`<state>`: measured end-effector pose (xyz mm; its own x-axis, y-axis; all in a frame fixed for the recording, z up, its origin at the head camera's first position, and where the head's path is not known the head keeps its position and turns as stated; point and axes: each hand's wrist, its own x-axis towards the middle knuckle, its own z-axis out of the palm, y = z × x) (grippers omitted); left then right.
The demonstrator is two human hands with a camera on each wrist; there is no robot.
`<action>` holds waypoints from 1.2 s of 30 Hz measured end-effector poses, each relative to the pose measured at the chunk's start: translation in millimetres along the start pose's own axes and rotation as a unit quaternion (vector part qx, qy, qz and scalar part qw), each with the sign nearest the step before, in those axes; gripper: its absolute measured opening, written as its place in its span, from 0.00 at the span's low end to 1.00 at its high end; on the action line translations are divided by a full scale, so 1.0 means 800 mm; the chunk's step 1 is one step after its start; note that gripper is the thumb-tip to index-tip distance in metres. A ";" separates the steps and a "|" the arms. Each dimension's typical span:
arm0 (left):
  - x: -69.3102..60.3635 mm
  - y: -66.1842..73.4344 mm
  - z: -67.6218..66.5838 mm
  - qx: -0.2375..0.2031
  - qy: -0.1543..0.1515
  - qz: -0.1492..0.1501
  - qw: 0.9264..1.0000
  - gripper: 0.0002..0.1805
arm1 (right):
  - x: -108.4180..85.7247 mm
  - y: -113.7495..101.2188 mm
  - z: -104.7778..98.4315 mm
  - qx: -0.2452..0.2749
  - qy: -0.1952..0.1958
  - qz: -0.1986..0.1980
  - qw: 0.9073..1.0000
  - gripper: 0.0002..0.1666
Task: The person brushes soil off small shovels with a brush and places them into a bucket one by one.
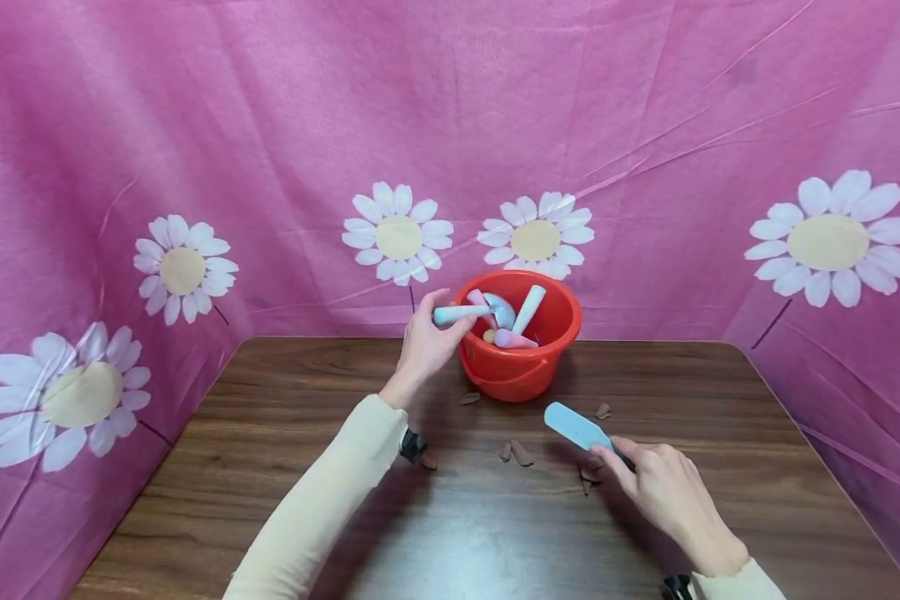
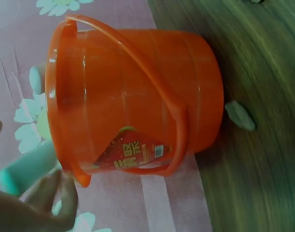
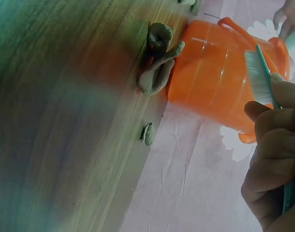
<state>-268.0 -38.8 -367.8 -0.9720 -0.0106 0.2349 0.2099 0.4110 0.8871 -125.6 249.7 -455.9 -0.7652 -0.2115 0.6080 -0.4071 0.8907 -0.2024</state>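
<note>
My left hand [image 1: 429, 340] is at the left rim of a red bucket [image 1: 521, 375], its fingers and thumb around a mint-green handle [image 1: 453, 315]. That handle points over the bucket's mouth; whether a light blue rounded piece [image 1: 501, 312] belongs to it, I cannot tell. Inside the bucket, another pale green handle [image 1: 528, 310] leans upright beside a pink-and-lilac handle [image 1: 516, 339]. My right hand [image 1: 663, 487] grips a light blue brush [image 1: 576, 425] above the table, in front of the bucket. White bristles [image 3: 258, 77] show in the right wrist view.
Several brown curled scraps [image 1: 522, 453] lie scattered on the wooden table [image 1: 285, 400], one near the bucket's base [image 2: 240, 116]. Behind the table's back edge hangs a pink cloth [image 1: 285, 125] with daisies.
</note>
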 end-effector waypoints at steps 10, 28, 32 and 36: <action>-0.004 -0.016 -0.008 -0.007 0.008 0.027 1.000 0.19 | -0.001 0.003 -0.005 -0.001 -0.006 0.008 1.000 0.08; -0.010 -0.020 -0.016 0.030 0.006 0.103 0.994 0.18 | -0.009 0.030 -0.030 -0.011 -0.010 0.063 0.998 0.13; -0.017 -0.026 -0.026 0.061 -0.008 0.082 0.995 0.18 | -0.015 0.036 -0.038 -0.013 -0.047 0.096 0.994 0.08; -0.033 -0.034 -0.039 0.112 -0.038 0.068 0.991 0.19 | -0.025 0.039 -0.048 -0.024 -0.113 0.146 0.982 0.07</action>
<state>-244.9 -78.4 -385.8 -0.9430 0.1240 0.3087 0.3195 0.5959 0.7367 -103.7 297.2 -444.6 -0.9394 -0.0228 0.3419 -0.1335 0.9433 -0.3040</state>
